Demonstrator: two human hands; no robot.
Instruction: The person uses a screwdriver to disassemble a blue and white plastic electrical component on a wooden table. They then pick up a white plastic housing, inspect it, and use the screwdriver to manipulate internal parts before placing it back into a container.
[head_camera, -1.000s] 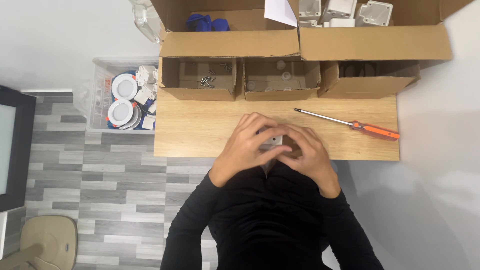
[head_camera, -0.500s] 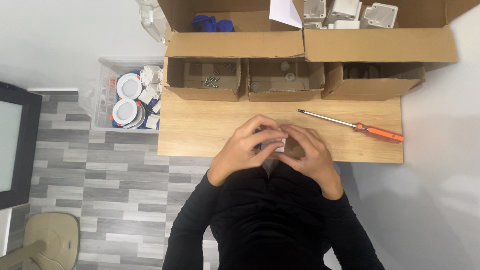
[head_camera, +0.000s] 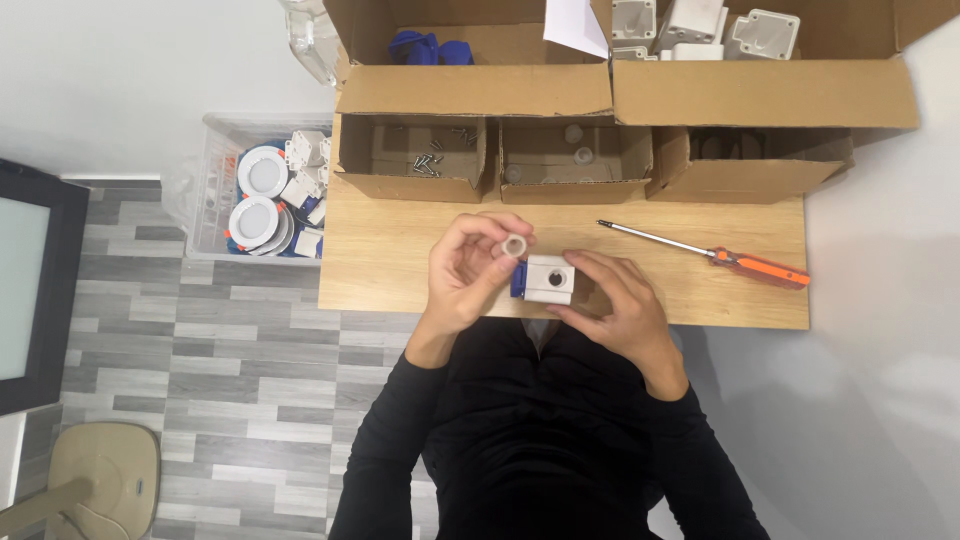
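An assembly step at a small wooden workbench (head_camera: 400, 260), seen from above. A white junction box (head_camera: 549, 279) with a blue piece on its left end and a round dark opening in its upper face is held just above the near edge of the bench, between the two hands. The box is gripped by the right hand (head_camera: 612, 300), whose fingers are closed around its right side and underside. A small pale ring-shaped plug (head_camera: 515, 246) is pinched between the thumb and fingertips of the left hand (head_camera: 468, 270), just beside the box's upper left corner and apparently not yet seated in it. The fitting of this part is therefore judged to be unfinished. The orange-handled screwdriver (head_camera: 710, 256) lies untouched on the bench to the right, well apart from both hands. Loose screws (head_camera: 432, 157) are seen in the left cardboard tray (head_camera: 412, 186) behind; further white boxes (head_camera: 700, 20) are stored in the large carton (head_camera: 765, 105) beyond.
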